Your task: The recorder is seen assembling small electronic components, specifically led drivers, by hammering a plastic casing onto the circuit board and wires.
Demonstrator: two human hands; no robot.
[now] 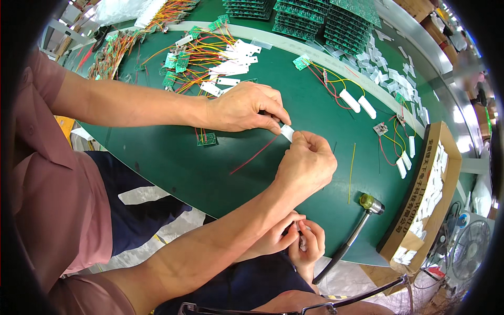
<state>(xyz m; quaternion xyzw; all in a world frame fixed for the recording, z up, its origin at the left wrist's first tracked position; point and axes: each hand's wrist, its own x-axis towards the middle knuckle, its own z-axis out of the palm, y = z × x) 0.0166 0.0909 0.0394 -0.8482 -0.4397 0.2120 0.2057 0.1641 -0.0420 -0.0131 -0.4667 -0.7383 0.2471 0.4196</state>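
My left hand (274, 240) and my right hand (308, 245) are close together low in the head view, just off the table's near edge. Both have their fingers curled in. A small greyish-white piece (303, 242) shows between them, mostly covered by my fingers, and its kind is unclear. Part of my left forearm is hidden behind a co-worker's arm. Over the table, the co-worker's hands (244, 107) pinch a small white plastic piece (286, 133). A red wire (253, 155) trails beside it.
A rubber-headed mallet (371, 203) lies by the table edge. On the green table (220, 184) are a yellow wire (352, 173), wired circuit boards (182, 62) and white casings (350, 101). Stacked boards (299, 18) stand at the back. At right are a cardboard box (446, 149) and a fan (471, 249).
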